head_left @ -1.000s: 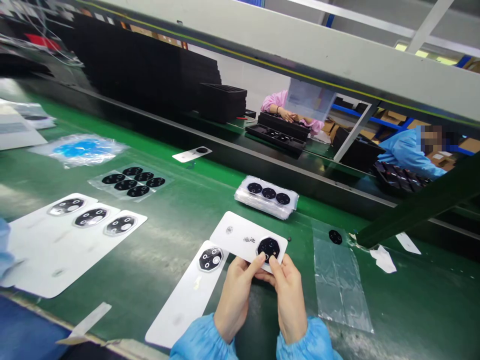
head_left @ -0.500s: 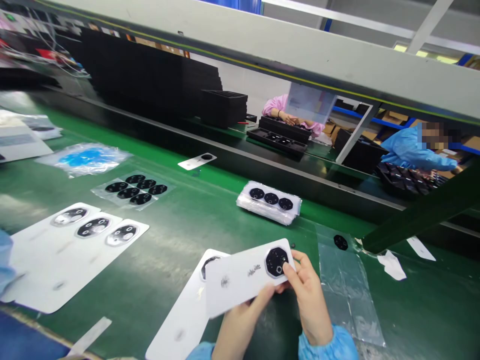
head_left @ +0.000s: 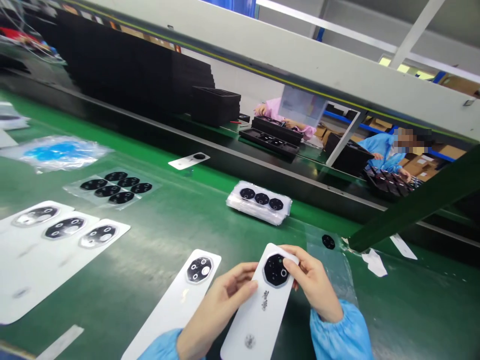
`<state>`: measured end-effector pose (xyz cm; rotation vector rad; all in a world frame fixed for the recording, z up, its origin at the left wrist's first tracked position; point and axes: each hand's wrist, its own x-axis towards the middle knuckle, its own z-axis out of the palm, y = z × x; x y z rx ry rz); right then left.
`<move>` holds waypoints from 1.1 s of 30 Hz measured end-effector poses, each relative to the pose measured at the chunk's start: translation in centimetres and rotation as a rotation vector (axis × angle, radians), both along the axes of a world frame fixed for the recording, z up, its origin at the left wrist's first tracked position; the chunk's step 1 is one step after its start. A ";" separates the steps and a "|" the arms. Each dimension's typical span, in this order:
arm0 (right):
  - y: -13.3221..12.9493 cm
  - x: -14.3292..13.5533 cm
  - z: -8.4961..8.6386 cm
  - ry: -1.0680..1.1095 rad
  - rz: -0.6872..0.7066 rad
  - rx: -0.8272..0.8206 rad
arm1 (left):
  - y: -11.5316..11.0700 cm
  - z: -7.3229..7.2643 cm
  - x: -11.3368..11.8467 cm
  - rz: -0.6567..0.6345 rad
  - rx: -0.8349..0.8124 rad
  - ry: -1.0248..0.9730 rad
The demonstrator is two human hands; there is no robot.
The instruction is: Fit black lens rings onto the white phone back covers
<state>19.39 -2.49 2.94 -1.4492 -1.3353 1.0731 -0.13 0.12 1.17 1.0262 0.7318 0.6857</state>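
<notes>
White phone back cover (head_left: 258,305) sits clamped between both hands above the green belt (head_left: 168,225): left hand (head_left: 217,305) grips its side edge, right hand (head_left: 313,282) pinches the top. Its long axis runs away from the person, black camera ring (head_left: 275,270) at the far end.

The person is wearing a light blue work garment with long sleeves, and both hands are showing bare, with no gloves, rings or watch in sight. The left hand (head_left: 221,300) is coming out of a sleeve (head_left: 161,347) whose blue cloth is gathering in soft folds toward the wrist. The right hand (head_left: 313,285) is emerging from a matching sleeve (head_left: 341,332), where the cuff is puckering closely around the wrist as if elasticated and the fabric above it is billowing loosely. The cloth is looking thin and slightly shiny, plain in colour, carrying no visible print or label. Fingernails are appearing short and unpainted.
</notes>
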 end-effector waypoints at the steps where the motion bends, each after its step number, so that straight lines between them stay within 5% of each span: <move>1: 0.0 0.0 -0.1 -0.008 0.003 -0.001 | -0.1 0.1 0.4 -0.027 -0.012 -0.029; 22: 0.6 0.4 -2.5 0.068 -0.007 -0.102 | -0.1 -2.0 1.8 -0.023 -0.166 -0.122; 33: 0.6 0.2 -2.0 0.012 0.004 -0.100 | -0.1 -2.2 2.0 -0.015 -0.155 -0.112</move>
